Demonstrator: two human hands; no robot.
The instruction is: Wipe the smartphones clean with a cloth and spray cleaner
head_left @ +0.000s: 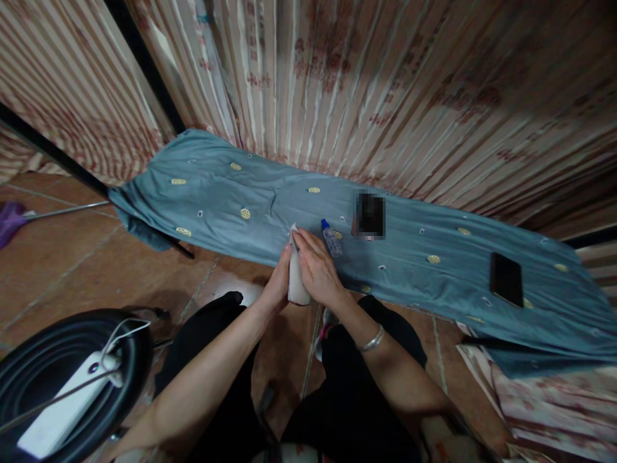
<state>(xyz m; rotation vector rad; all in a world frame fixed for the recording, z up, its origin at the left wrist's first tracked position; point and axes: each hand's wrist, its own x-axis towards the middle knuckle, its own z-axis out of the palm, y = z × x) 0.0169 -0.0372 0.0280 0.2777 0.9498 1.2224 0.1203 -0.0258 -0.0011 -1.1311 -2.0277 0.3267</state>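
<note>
Both my hands are around a long whitish piece [299, 283] with a pointed upper end and a thin dark edge at the bottom; I cannot make out its kind. My left hand [279, 276] grips it from the left, thumb up along its side. Across its right side lies my right hand [318, 267], fingers bent together and pressing on it. A small clear bottle with a blue cap [331, 236] lies just beyond my right hand, on the blue-green patterned cloth [274, 193]. Farther right on that cloth is a dark, pixelated item [370, 215].
A black phone [506, 280] lies on the cloth's right part. Pleated curtains [337, 83] hang behind, and black poles [144, 64] stand at the left. On the tiled floor at lower left, a white power strip [67, 405] rests on a black coiled hose [29, 360].
</note>
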